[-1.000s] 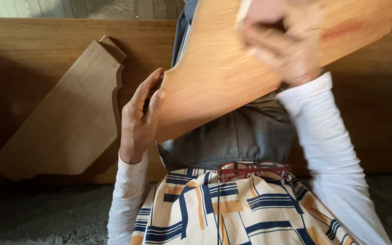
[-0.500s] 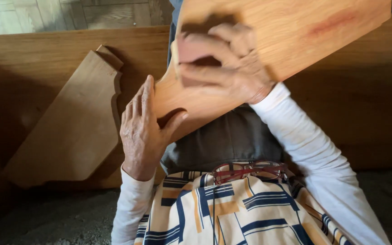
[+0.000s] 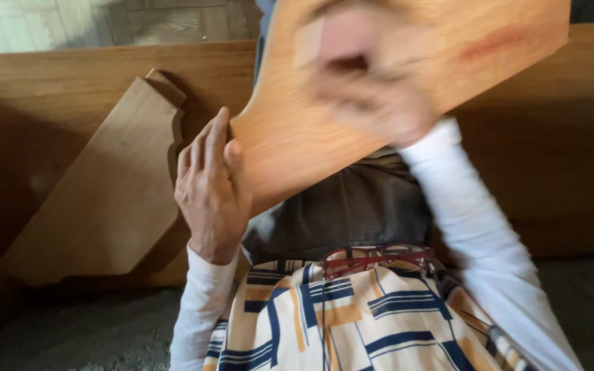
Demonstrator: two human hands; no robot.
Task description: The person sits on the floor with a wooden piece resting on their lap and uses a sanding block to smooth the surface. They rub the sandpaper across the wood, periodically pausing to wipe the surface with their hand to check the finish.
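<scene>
Nearest me, red glasses [image 3: 377, 260] hung on a patterned top. My left hand [image 3: 209, 192] gripped the lower edge of a wooden board [image 3: 290, 137] tilted over my lap. My blurred right hand [image 3: 366, 82] pressed a small block [image 3: 314, 41] against it. A second board [image 3: 104, 185] leaned beyond.

Smooth, satin-sheened wooden board [image 3: 290, 137], matt wooden cutout [image 3: 104, 199], patterned cloth apron [image 3: 352, 323], glossy red plastic glasses [image 3: 376, 260]

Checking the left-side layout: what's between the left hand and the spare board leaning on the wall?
Head view: nothing. Only a narrow strip of the brown wooden wall shows between the left hand, gripping the held board, and the leaning board.
</scene>
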